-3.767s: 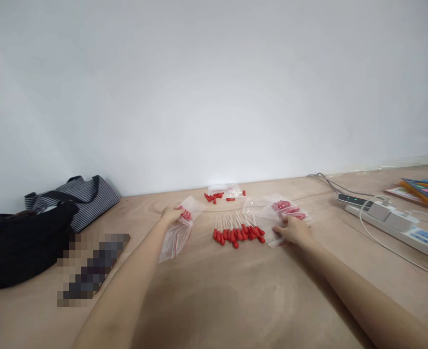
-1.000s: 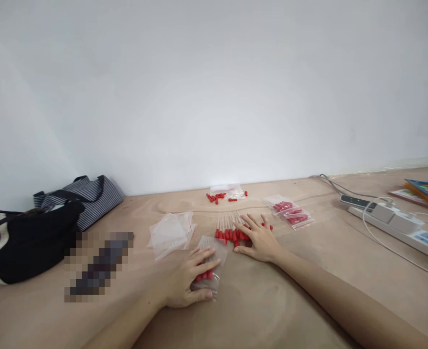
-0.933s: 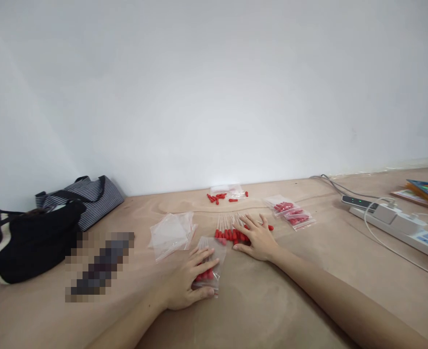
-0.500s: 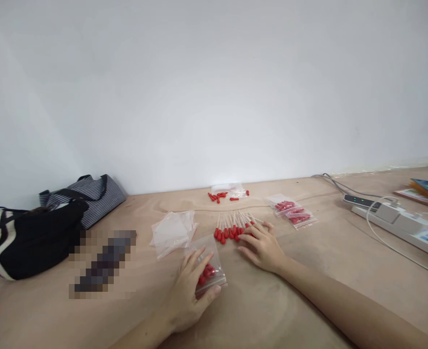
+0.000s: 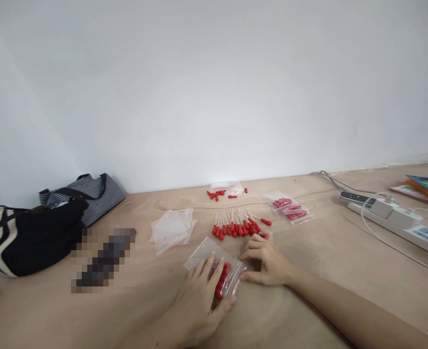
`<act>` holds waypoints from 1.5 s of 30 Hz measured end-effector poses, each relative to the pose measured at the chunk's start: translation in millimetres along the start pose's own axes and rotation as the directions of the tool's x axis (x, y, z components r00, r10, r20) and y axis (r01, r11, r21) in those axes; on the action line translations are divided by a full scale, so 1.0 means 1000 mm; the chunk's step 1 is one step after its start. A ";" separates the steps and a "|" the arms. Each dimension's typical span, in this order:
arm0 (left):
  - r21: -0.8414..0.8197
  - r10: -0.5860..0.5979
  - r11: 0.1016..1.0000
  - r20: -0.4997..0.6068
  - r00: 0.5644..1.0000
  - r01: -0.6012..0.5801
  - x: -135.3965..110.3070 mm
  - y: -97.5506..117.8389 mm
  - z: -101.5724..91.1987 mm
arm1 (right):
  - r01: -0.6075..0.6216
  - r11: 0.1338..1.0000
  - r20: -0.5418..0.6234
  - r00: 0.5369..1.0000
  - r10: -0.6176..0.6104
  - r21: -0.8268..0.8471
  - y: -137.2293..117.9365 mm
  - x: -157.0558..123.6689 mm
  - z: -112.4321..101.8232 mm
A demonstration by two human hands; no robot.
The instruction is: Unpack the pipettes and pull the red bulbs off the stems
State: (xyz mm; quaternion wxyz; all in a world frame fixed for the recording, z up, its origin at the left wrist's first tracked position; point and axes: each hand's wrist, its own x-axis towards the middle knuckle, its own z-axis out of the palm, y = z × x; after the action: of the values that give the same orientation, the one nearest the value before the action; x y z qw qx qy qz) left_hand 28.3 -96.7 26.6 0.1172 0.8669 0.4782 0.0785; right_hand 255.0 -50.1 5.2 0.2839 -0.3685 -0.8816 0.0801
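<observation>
A clear zip bag point(image 5: 204, 249) with red rubber bulbs point(image 5: 224, 280) inside lies on the table in front of me. My left hand point(image 5: 204, 295) rests flat on it, fingers stretched out, the thumb by its zip edge. At the bag's right corner is my right hand point(image 5: 265, 261), its fingers bent and the thumb apart from the forefinger; the fingertips are at or beside the plastic, and I see nothing held. Just beyond lies a fanned row of droppers point(image 5: 235, 228) with red bulbs and thin clear stems; one dropper point(image 5: 266, 222) lies askew at the right end.
Flat clear bags point(image 5: 172, 230) are piled to the left. Two filled bags point(image 5: 294, 213) lie at right, and loose red bulbs point(image 5: 217, 195) lie near the wall. A power strip point(image 5: 399, 220) with cables stands far right; a striped bag point(image 5: 105, 194) and black bag point(image 5: 47, 242) are left.
The filled bag has turned and shifted right with my left hand on it. My right hand has drawn back from the droppers to the bag's corner, uncovering the row's right end.
</observation>
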 end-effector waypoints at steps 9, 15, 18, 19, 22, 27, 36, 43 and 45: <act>0.013 0.206 0.978 0.043 0.978 -0.207 0.024 -0.019 -0.004 | -0.234 0.972 -0.044 0.971 0.235 0.026 0.002 0.002 0.005; -0.014 -0.045 0.999 -0.099 0.994 0.044 0.026 -0.001 0.017 | -0.337 0.936 -0.020 0.940 0.341 0.106 -0.019 0.003 0.013; -0.023 -0.069 0.997 -0.100 0.993 0.067 0.026 0.004 0.021 | -0.377 0.912 -0.041 0.921 0.388 0.161 -0.026 0.005 0.018; -0.026 -0.070 0.997 -0.101 0.992 0.068 0.026 0.005 0.021 | -0.393 0.902 -0.049 0.912 0.407 0.178 -0.028 0.005 0.019; -0.034 -0.081 0.996 -0.080 0.993 0.079 0.026 0.004 0.018 | -0.425 0.880 -0.067 0.892 0.447 0.211 -0.030 0.006 0.022; 0.045 0.099 0.995 -0.177 0.979 -0.092 0.043 -0.006 0.001 | -0.443 0.869 -0.079 0.880 0.469 0.222 -0.030 0.004 0.023; 0.326 0.674 0.720 -0.118 0.730 -0.612 0.089 -0.022 -0.013 | -0.418 0.887 -0.086 0.894 0.440 0.195 -0.032 0.003 0.021; 0.260 0.683 0.730 -0.249 0.687 -0.632 0.082 -0.028 -0.003 | -0.278 0.948 -0.133 0.945 0.300 0.157 -0.021 0.002 0.018; 0.229 0.665 0.745 -0.310 0.679 -0.626 0.079 -0.030 0.001 | -0.170 0.979 -0.155 0.970 0.185 0.108 -0.017 0.002 0.016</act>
State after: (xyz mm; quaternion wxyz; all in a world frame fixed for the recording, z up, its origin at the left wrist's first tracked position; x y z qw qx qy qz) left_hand 45.6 -14.2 19.4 -0.0561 0.9530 0.1578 0.2526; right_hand 234.7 -60.1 -1.3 0.3643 -0.4376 -0.8138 0.1161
